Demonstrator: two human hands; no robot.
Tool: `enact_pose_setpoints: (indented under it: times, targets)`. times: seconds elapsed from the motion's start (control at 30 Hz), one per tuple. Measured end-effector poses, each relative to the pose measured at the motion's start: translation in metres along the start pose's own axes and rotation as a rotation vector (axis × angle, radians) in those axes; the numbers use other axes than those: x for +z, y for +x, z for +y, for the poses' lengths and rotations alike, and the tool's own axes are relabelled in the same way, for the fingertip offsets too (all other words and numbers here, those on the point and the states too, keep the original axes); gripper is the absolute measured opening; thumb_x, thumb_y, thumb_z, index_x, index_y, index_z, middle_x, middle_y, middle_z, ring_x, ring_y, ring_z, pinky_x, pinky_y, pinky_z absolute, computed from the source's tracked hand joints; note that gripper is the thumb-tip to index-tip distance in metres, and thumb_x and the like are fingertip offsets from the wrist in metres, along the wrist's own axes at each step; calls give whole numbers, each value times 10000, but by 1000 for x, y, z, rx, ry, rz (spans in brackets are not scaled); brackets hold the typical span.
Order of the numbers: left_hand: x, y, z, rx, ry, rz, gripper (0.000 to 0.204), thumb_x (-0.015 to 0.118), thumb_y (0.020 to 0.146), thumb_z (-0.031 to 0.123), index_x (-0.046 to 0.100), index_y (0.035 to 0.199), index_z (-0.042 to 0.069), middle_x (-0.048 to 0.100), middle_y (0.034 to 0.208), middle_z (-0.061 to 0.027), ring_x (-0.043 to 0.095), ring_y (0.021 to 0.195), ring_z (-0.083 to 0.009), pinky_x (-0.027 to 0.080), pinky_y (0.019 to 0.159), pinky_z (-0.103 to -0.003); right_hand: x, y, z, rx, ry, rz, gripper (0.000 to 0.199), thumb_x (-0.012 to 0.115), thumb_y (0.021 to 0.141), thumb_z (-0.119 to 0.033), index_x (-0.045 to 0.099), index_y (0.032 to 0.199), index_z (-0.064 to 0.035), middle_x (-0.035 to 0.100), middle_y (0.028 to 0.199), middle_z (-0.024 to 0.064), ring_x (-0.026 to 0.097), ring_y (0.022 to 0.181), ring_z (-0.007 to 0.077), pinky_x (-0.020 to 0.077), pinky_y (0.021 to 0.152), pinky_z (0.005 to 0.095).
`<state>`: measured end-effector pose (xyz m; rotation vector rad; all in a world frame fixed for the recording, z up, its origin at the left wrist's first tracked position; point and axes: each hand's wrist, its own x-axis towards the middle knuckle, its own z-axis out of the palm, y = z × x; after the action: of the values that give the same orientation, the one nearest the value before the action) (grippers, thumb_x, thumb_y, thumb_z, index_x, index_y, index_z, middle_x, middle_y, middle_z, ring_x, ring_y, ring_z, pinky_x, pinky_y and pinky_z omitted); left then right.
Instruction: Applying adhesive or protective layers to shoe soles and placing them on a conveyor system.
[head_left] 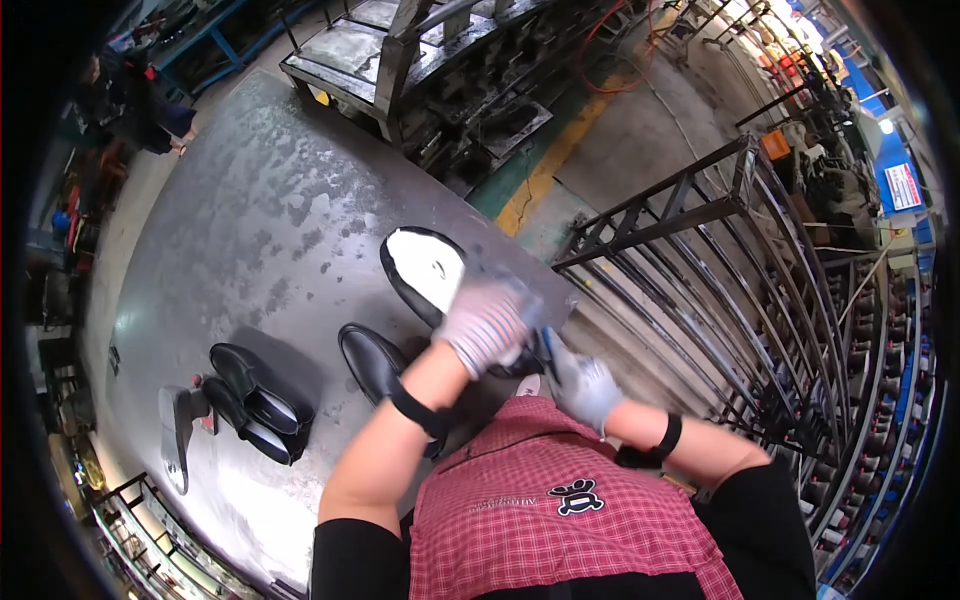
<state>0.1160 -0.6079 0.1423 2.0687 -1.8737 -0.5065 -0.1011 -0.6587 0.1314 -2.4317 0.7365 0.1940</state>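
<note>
My left hand [485,325], in a striped white glove, is over the table's edge in front of me, and motion smears its fingers. Beside it lies a black shoe [410,275], its white underside [428,258] turned up. Close to the red checked apron is my right hand [585,385], in a pale glove, with its fingers curled round something dark that I cannot make out. A dark, shiny shape [522,362] shows between the hands, partly hidden. Left of my left forearm, another black shoe [370,358] stands upright, partly covered by the arm.
On the grey metal table [260,220] a pair of black shoes [262,395] and a grey sole-shaped piece [175,440] lie to the left. A metal rack [690,270] stands at the right. Beyond the table is a heavy metal frame [395,70]. A person [140,105] is at the far left.
</note>
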Motion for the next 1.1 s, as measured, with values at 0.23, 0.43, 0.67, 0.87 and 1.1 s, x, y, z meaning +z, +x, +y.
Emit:
enact_pose_setpoints:
  times: [0.23,0.43,0.67,0.87,1.1]
  targets:
    - [67,-9,76,-104,208,57,366,565,877,361,722,972,45,673,986,-144,590,1034,-313,241,1154,-566,170,-2,81,-64,216,492,380,503,974,-185,490,1320,-28,629,957,253,628,868,408,487,791,472]
    - [62,-3,74,-212,116,85,335,596,856,335,694,933,24,670,959,-154,588,1000,-304,290,1126,-510,166,8,83,309,879,399,416,424,1044,-341,508,1325,-46,613,1190,128,571,1087,240,436,999,398]
    - [52,-5,67,-124,-84,275,300,625,844,311,683,890,21,652,982,-180,586,1021,-317,340,1095,-457,147,46,91,226,1935,63,538,353,1063,-432,384,1457,-68,446,1472,85,453,1316,251,286,1168,371]
    - [36,-175,-115,-1207,172,443,341,672,818,380,688,880,46,663,827,-186,635,761,-378,488,762,-526,68,-1,66,-130,775,247,688,526,973,-459,363,1492,-38,427,1480,190,463,1315,325,359,1120,436]
    - [-15,-352,-207,-1836,20,139,770,673,768,626,480,1432,288,328,1569,-150,294,1425,-442,327,1103,-614,37,41,2,-554,-174,145,900,854,708,-329,419,1476,-149,309,1479,372,437,1262,548,434,985,576]
